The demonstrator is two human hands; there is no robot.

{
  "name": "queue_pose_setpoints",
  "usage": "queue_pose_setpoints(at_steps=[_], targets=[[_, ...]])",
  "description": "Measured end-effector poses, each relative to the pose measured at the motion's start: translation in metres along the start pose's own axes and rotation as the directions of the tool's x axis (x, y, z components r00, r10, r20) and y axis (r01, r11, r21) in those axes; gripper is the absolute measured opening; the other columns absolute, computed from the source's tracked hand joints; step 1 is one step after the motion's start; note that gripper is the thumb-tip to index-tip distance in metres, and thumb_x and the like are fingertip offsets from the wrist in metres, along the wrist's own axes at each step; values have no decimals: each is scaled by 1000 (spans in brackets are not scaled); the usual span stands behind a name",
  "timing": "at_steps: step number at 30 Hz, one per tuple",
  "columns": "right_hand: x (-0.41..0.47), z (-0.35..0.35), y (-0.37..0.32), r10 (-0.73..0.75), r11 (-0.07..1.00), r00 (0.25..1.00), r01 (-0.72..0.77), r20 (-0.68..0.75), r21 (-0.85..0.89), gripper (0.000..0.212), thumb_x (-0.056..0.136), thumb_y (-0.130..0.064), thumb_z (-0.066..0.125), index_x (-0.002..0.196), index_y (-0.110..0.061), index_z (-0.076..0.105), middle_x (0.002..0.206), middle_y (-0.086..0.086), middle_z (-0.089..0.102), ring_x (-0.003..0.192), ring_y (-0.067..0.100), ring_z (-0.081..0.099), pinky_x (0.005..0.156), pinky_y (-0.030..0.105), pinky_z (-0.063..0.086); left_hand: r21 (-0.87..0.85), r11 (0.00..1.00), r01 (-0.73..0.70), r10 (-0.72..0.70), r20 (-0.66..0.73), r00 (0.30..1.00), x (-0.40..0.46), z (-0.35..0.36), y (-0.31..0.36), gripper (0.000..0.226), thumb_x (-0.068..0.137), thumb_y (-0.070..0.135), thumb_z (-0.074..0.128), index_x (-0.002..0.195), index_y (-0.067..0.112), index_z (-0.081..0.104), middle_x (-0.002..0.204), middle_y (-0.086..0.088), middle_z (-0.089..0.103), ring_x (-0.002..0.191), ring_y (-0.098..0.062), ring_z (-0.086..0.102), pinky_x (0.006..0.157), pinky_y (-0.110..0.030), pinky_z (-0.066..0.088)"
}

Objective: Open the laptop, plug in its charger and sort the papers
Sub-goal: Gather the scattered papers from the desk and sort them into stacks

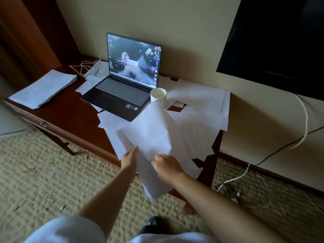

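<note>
White sheets [150,137] are being pinched by both hands, left [129,157] and right [166,166]; laptop [126,81] is sitting open, loose papers [198,109] are awaiting sorting at frame centre.

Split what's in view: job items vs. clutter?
Job:
- laptop, open, screen lit
- white cable left of it
- loose papers on the desk
- neat stack at far left
- sheets held in both hands, left, right

Clutter:
- mug
- TV
- floor cables
</note>
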State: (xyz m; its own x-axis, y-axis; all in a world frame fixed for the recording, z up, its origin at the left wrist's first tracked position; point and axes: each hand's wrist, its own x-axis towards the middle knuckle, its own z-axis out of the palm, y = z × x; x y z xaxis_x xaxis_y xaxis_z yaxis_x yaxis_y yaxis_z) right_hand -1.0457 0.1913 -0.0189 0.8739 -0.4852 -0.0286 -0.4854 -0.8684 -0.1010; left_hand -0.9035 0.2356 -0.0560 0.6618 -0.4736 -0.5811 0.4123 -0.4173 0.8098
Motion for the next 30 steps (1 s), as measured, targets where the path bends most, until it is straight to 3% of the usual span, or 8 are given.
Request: queue_pose_setpoints(at_steps=[2,4,9,14,17,23,27,30], targets=[[1,6,6,71,997,944,-54,-322,62,4,65,-5,57,63,-9,57,68,9,53,66,29,54,50,30,36,-6,999,-35,35,17,999,-3,0,-2,20,90,32,62,97,15,69,106,-16,66,91,-28,62,72,-31,48],[6,1,15,277,946,761,-110,-586,304,11,76,-5,47,75,-6,59,76,11,55,75,26,51,61,34,39,-10,998,-64,65,43,997,-2,-1,-4,25,91,17,62,115,16,65,120,-13,62,104,-29,60,84,-38,52],[17,-55,42,820,544,322,-180,-473,820,22,96,-6,45,107,2,62,95,20,68,86,33,64,70,28,41,167,967,-191,176,101,979,-2,-10,2,86,84,-5,52,148,41,17,138,-2,46,118,-28,51,93,-51,50],[9,-36,64,830,270,556,-451,31,851,30,99,-14,42,122,-7,59,125,11,60,115,27,55,88,25,40,-134,991,-8,35,196,980,3,-12,1,77,82,55,57,148,30,25,132,-7,55,106,-30,58,91,-47,49],[-4,-1,62,753,229,607,-604,254,764,28,96,-16,46,115,-9,65,119,11,64,109,28,60,89,32,47,-107,993,40,-21,176,984,6,-12,2,67,92,50,45,150,22,25,153,-13,31,135,-36,38,108,-50,34],[-19,39,59,755,309,586,-715,295,628,24,92,-6,41,98,-5,64,102,15,63,100,29,57,77,30,41,-92,996,-21,28,74,997,30,-18,-14,44,92,39,46,130,18,48,133,-20,53,113,-36,57,97,-54,43],[-11,46,61,769,353,587,-720,253,597,34,96,-10,39,124,-6,58,126,14,60,117,31,54,86,30,43,-136,990,41,-35,44,998,24,-16,-3,39,96,47,43,115,16,56,111,-13,63,103,-31,60,97,-49,48],[-9,53,64,757,430,602,-752,254,500,38,95,-9,38,130,-10,54,131,12,57,121,30,51,92,32,43,-68,997,43,-41,37,998,26,-15,-6,24,91,25,61,106,7,58,109,-20,64,99,-37,62,92,-51,50]])
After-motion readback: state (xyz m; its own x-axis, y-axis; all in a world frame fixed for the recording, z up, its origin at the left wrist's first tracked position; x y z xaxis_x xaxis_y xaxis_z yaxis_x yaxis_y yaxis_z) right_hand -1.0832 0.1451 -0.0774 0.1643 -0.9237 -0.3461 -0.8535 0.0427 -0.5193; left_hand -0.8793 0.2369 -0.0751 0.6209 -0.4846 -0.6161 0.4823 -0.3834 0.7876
